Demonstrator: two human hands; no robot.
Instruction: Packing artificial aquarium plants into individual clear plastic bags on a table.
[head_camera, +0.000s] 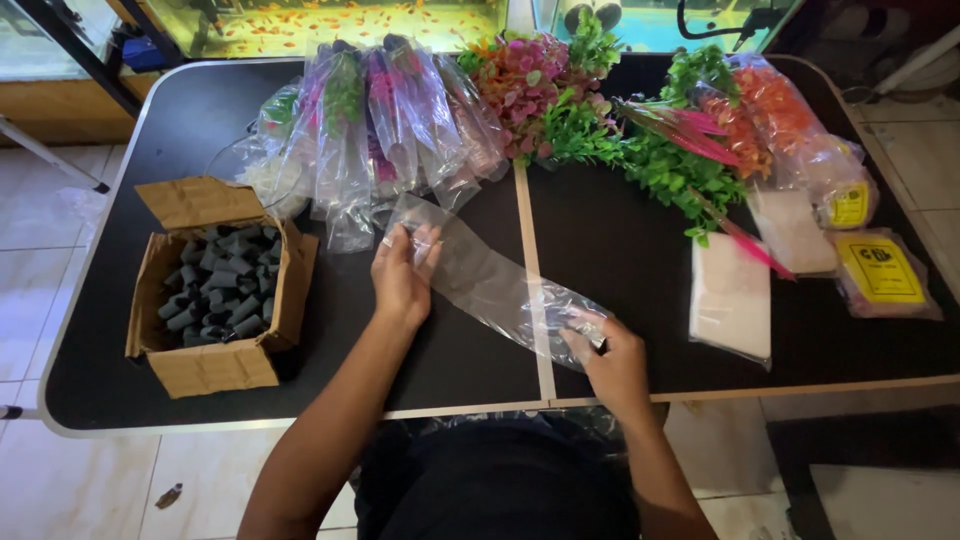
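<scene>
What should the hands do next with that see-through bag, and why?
Probably rub the bag's top edge apart to open it. The left hand pinches one end of the clear plastic bag, the right hand holds the other, and the bag looks flat and empty. Bare plastic plants lie beside plants already bagged.

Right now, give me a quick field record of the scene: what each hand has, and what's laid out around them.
left hand: pinches the far end of a clear plastic sleeve
right hand: grips the near end of the same sleeve
sleeve state: stretched flat between both hands, looks empty
surface: black folding table
left of hands: open cardboard box filled with dark grey tube pieces
far side: bagged artificial plants, loose artificial plants
right side: white pads in clear wrap, yellow-labelled packets
</scene>
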